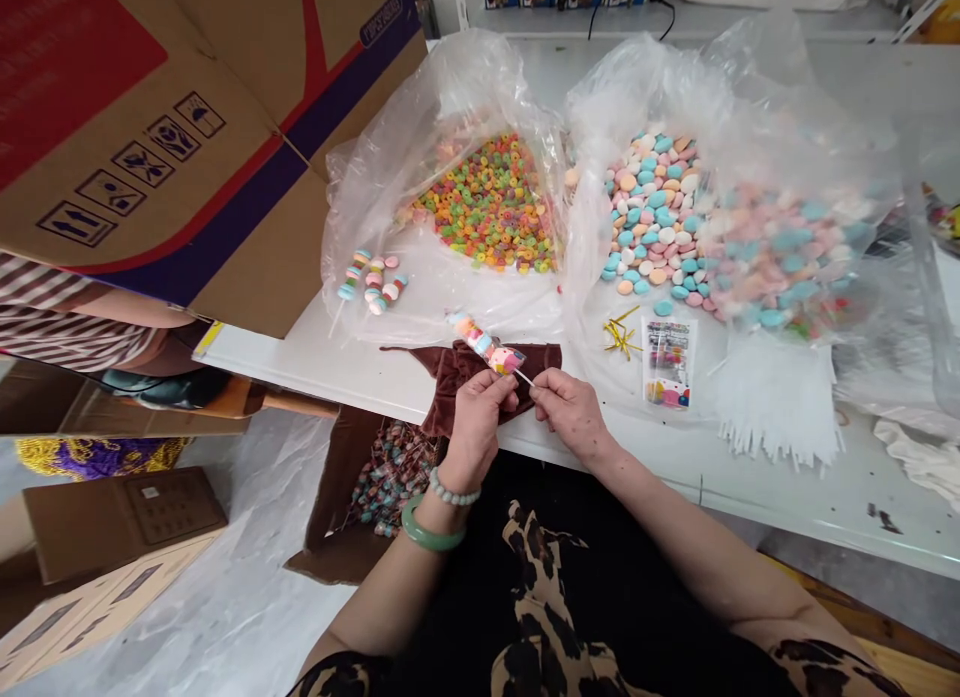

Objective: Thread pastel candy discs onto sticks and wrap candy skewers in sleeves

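Note:
A wrapped candy skewer (pixel 484 344) on a white stick is held over the table's front edge, tilted up to the left. My left hand (pixel 480 409) pinches the lower end of its printed wrapper. My right hand (pixel 568 407) has its fingers closed on the white stick just below the wrapper. Under the skewer lies a dark brown cloth (pixel 546 359). Right of my hands are gold twist ties (pixel 621 332), a flat printed wrapper (pixel 669 364) and a bundle of white sticks (pixel 780 402). Candy skewers without wrappers (pixel 375 282) lie at the left.
Plastic bags hold colourful ring candies (pixel 495 207) and pastel round candies (pixel 660 212). A large cardboard box (pixel 247 227) stands at the left. Below the table edge, an open carton (pixel 337 537) contains many wrapped skewers. Another person's striped sleeve (pixel 67 322) shows at far left.

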Tool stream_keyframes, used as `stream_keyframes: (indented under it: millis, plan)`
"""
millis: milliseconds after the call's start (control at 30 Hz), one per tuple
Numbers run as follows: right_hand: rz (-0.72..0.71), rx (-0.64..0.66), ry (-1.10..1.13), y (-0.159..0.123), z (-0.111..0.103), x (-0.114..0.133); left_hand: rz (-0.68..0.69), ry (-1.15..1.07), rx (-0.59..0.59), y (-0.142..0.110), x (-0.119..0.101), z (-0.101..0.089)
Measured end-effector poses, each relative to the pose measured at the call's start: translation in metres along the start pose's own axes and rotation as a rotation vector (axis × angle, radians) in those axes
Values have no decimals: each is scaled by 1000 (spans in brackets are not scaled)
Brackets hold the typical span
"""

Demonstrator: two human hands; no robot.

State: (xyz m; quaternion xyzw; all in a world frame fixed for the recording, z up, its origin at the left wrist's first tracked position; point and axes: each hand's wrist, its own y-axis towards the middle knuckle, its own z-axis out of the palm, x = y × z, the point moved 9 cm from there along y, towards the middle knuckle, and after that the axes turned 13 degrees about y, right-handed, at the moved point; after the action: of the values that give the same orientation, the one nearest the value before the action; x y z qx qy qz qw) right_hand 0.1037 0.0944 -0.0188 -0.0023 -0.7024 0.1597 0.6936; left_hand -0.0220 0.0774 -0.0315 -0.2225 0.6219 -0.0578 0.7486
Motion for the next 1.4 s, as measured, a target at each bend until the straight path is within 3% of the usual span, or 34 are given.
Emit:
stream_keyframes:
  millis: [133,267,367,500,600,667,767,900,967,1067,1200,1333,1400]
  plan:
    - [-120,-124,-222,5,-9,7,55,49,-11,-6,3,10]
    - [-235,-12,-306,5,1,16,-2,51,98,-1,9,16]
    - [-489,16,-476,-8,10,33,-27,62,158,0,4,11]
    - [-813,-79,-785,-31,20,50,-112,-76,250,-6,-4,14]
    - [-949,-59,-899,-45,33,55,-204,-259,144,-6,-1,11]
    - [-961,-18,-873,-52,37,59,-208,-335,36,-5,-1,7]
    - [-839,7,-671,-54,27,66,-144,-350,3,-7,-11,8]
    - [-480,-90,-210,-36,-8,64,20,-261,59,-19,-31,16]
    - [-344,-44,72,-26,-12,59,74,-212,43,-26,-35,18]
    - [-182,92,501,-14,0,51,93,-137,34,-34,-34,25]
    - [93,212,845,-9,24,28,56,-78,91,-40,-34,30]
    - [455,495,921,-25,68,0,-157,-133,268,-48,-20,33]
    - [565,582,827,-34,81,-12,-168,-186,265,-48,-17,25]
